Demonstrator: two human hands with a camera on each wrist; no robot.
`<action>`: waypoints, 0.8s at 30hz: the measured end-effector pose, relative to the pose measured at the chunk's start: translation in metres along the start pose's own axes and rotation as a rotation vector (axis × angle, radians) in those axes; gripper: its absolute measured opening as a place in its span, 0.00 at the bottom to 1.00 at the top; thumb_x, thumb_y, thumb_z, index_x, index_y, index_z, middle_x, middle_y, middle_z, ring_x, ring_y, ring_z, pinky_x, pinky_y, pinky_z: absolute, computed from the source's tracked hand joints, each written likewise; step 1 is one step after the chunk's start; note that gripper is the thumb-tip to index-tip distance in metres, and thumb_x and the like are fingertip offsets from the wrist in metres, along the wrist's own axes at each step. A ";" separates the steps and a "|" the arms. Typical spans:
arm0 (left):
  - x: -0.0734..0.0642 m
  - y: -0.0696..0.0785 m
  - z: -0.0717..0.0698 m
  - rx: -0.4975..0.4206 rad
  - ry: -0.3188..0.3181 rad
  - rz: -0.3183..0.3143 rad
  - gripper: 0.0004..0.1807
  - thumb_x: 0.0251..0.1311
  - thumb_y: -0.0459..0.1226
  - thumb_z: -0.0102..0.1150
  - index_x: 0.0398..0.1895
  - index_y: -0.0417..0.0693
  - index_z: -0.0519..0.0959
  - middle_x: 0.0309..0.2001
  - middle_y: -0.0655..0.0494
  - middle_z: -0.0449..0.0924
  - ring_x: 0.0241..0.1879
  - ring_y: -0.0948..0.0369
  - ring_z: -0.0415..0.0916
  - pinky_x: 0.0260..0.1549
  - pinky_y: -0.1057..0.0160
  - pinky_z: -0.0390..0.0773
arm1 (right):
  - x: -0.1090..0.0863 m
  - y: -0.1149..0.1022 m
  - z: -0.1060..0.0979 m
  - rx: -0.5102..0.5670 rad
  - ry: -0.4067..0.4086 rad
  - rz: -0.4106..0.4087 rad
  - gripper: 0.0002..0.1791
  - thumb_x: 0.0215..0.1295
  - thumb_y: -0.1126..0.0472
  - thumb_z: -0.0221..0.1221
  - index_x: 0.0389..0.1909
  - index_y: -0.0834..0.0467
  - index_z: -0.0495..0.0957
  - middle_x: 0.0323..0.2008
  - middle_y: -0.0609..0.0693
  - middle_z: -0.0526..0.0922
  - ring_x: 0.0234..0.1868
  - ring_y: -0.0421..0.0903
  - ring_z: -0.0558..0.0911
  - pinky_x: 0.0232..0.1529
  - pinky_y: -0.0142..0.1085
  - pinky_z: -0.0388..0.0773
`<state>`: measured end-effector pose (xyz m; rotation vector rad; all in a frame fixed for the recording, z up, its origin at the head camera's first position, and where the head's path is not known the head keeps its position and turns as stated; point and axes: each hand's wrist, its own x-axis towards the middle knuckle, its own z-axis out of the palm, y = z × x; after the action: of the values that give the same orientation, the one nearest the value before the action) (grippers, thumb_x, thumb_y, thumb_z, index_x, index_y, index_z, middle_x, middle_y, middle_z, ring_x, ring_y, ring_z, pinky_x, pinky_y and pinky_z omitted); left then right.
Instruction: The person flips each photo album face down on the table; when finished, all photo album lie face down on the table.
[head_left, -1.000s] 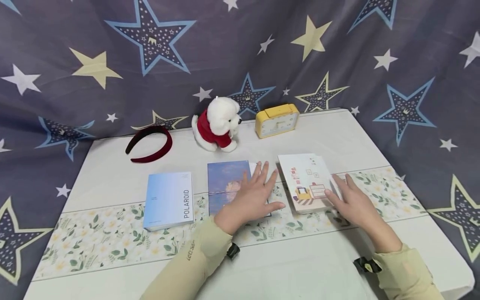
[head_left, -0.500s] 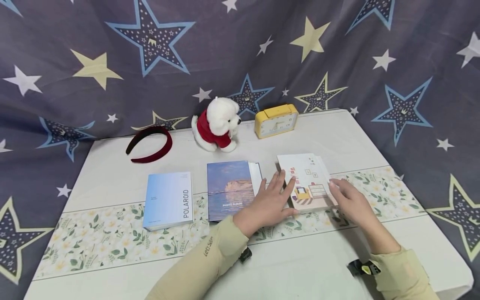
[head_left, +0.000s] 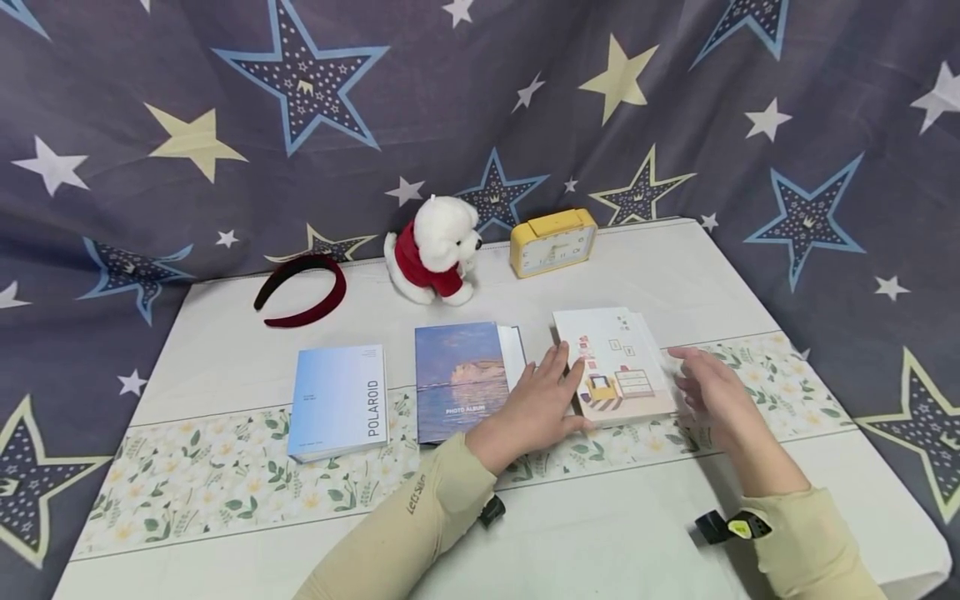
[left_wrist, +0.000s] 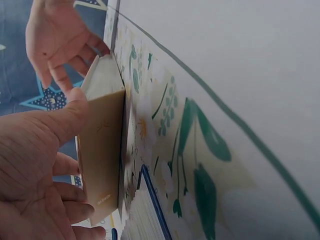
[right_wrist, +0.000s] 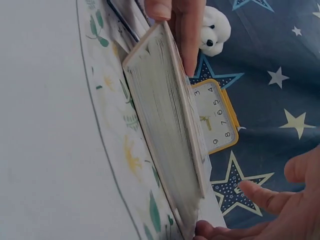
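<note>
A thick album (head_left: 626,358) with a pale cover and a drawn room scene lies on the table, right of centre. My left hand (head_left: 532,408) rests at its left edge, fingers fairly straight over the cover's border and thumb by the near corner; the left wrist view shows its tan spine (left_wrist: 102,155) beside that hand. My right hand (head_left: 716,400) is just off the album's right side, fingers loosely bent and nothing in them. In the right wrist view its fingertips (right_wrist: 205,229) are close to the far end of the pages (right_wrist: 160,100).
A blue photo album (head_left: 457,367) lies partly behind the left forearm, with a light-blue POLAROID album (head_left: 337,400) farther left. Along the back stand a dark red headband (head_left: 326,304), a white plush dog (head_left: 442,229) in red and a yellow clock (head_left: 555,242). A star-patterned curtain (head_left: 480,100) hangs behind.
My left hand has moved right from the blue photo album to the pale album's left edge. My right hand has drawn slightly away from that album's right edge, its palm turning inward.
</note>
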<state>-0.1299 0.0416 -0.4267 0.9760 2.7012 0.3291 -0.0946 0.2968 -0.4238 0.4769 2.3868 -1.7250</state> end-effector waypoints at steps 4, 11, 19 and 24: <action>-0.001 -0.001 -0.001 -0.016 0.005 -0.005 0.50 0.61 0.59 0.57 0.78 0.46 0.48 0.77 0.42 0.35 0.76 0.50 0.36 0.70 0.48 0.50 | 0.006 0.006 -0.004 0.058 0.027 0.025 0.39 0.75 0.36 0.33 0.74 0.60 0.56 0.68 0.62 0.57 0.54 0.48 0.70 0.50 0.37 0.71; -0.003 -0.004 -0.002 -0.025 -0.011 -0.010 0.53 0.60 0.57 0.59 0.78 0.44 0.43 0.77 0.40 0.36 0.76 0.50 0.35 0.71 0.52 0.50 | 0.019 0.027 -0.008 0.095 0.078 0.013 0.41 0.70 0.31 0.38 0.73 0.54 0.59 0.55 0.50 0.65 0.47 0.41 0.71 0.42 0.27 0.73; -0.004 -0.005 -0.002 -0.050 -0.033 -0.018 0.51 0.61 0.54 0.61 0.78 0.46 0.46 0.77 0.39 0.36 0.76 0.50 0.36 0.71 0.58 0.48 | 0.001 -0.001 0.008 0.085 0.163 -0.057 0.37 0.76 0.41 0.36 0.75 0.62 0.52 0.71 0.64 0.57 0.63 0.57 0.63 0.59 0.51 0.64; -0.004 -0.003 -0.003 -0.060 -0.064 -0.046 0.48 0.62 0.52 0.62 0.77 0.44 0.49 0.77 0.39 0.38 0.76 0.50 0.36 0.71 0.58 0.49 | -0.006 -0.010 0.016 0.124 0.172 -0.086 0.36 0.77 0.43 0.35 0.77 0.60 0.48 0.73 0.64 0.55 0.71 0.59 0.56 0.69 0.56 0.52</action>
<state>-0.1300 0.0364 -0.4247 0.8915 2.6359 0.3614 -0.0932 0.2774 -0.4179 0.5688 2.4584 -1.9528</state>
